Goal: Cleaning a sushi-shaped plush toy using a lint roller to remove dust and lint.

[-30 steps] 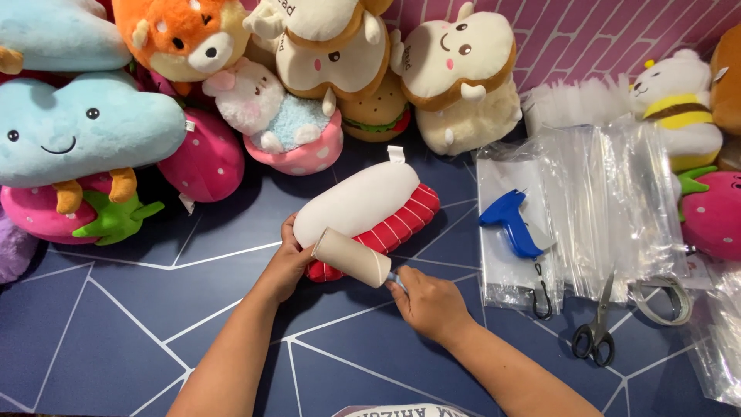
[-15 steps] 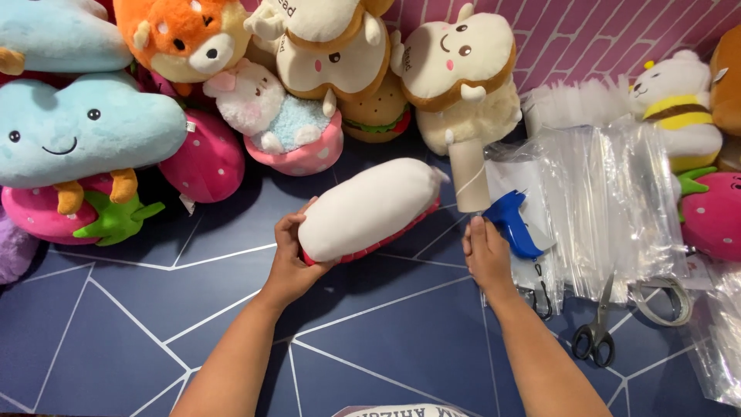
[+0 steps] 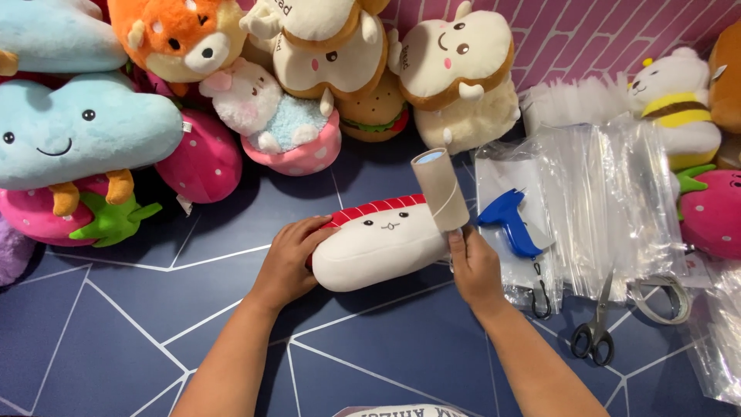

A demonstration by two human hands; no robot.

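A white sushi-shaped plush toy (image 3: 378,245) with a red top and a small face lies on the dark blue mat (image 3: 123,332). My left hand (image 3: 289,261) grips its left end. My right hand (image 3: 472,266) sits at its right end and holds a tan lint roller (image 3: 438,190) that points up and away, just above the plush's right end.
Many plush toys line the back: a blue cloud (image 3: 73,139), an orange fox (image 3: 174,38), bread-shaped ones (image 3: 463,69), pink strawberries (image 3: 202,158). To the right lie clear plastic bags (image 3: 610,201), a blue tagging gun (image 3: 509,222) and scissors (image 3: 594,328).
The plush has been turned so its face shows, red side at the back. My right hand went out to the right with the roller, then came back to the plush's right end.
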